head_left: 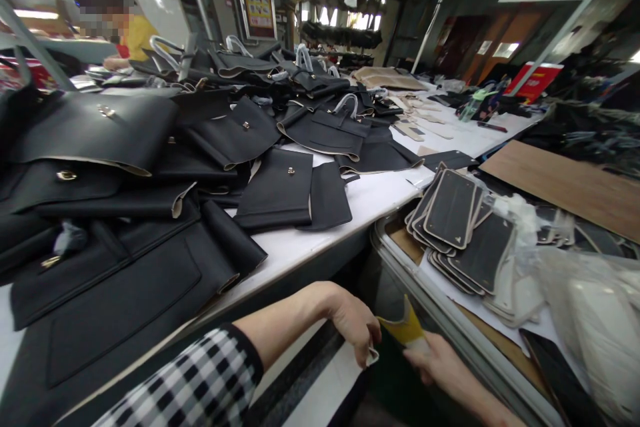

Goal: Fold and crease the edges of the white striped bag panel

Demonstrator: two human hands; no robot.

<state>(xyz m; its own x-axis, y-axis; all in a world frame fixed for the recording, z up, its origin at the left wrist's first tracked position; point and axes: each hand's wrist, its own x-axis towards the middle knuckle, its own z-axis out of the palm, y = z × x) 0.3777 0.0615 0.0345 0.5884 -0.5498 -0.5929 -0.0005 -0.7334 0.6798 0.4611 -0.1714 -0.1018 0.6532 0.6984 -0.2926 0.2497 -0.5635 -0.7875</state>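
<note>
Low in the middle, my left hand (353, 323) has its fingers bent down and closed on the curled pale edge of a long black-and-white piece (323, 380). I cannot tell what that piece is. Just right of it, my right hand (440, 360) is closed on a flat yellow piece (407, 323) with a notched, fork-like end and a whitish part near the fingers. The yellow end points toward my left hand, with a small gap between them. A large black leather bag panel (130, 307) lies on the table to the left of my arms.
Many black leather bag pieces (277, 190) with metal clasps cover the white table (383, 197). On the right, a metal-edged surface (450, 327) holds stacked dark panels (453, 207), plastic-wrapped pale pieces (600, 327) and a phone-like dark slab (560, 373). A person in yellow (143, 37) works far left.
</note>
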